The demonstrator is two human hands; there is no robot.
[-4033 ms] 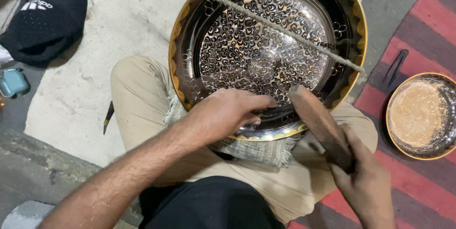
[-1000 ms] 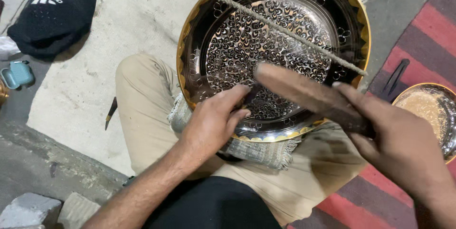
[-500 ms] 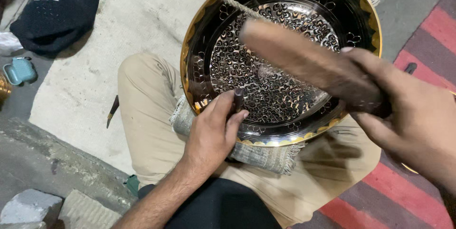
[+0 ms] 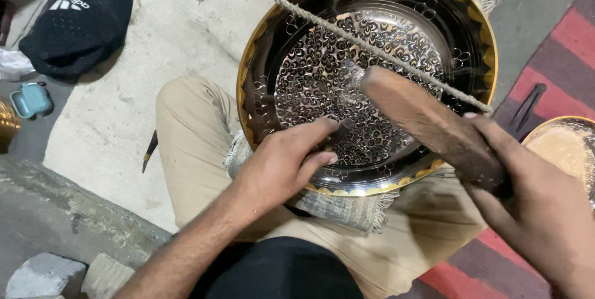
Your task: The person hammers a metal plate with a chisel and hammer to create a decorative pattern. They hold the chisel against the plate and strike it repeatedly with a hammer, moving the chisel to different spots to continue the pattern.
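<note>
While the large round dark metal tray with a gold scalloped rim and engraved floral pattern [image 4: 372, 82] rests tilted on the person's lap, over a fringed grey cloth [image 4: 334, 203] and beige trousers [image 4: 192, 144], the head view shows both hands at work on it. The left hand [image 4: 282, 166] is clenched around a small dark metal chisel [image 4: 342, 127], whose tip touches the engraved centre of the tray. The right hand [image 4: 533, 206] grips the handle end of a long brown wooden mallet [image 4: 427, 122], which is held above the tray, its head near the chisel. A twisted rope [image 4: 384, 54] runs diagonally across the tray. On the pale mat to the left lie a black cap [image 4: 77, 20] and a small teal box [image 4: 30, 99]. A second brass bowl [image 4: 567, 150] sits on the red striped rug at right.
</note>
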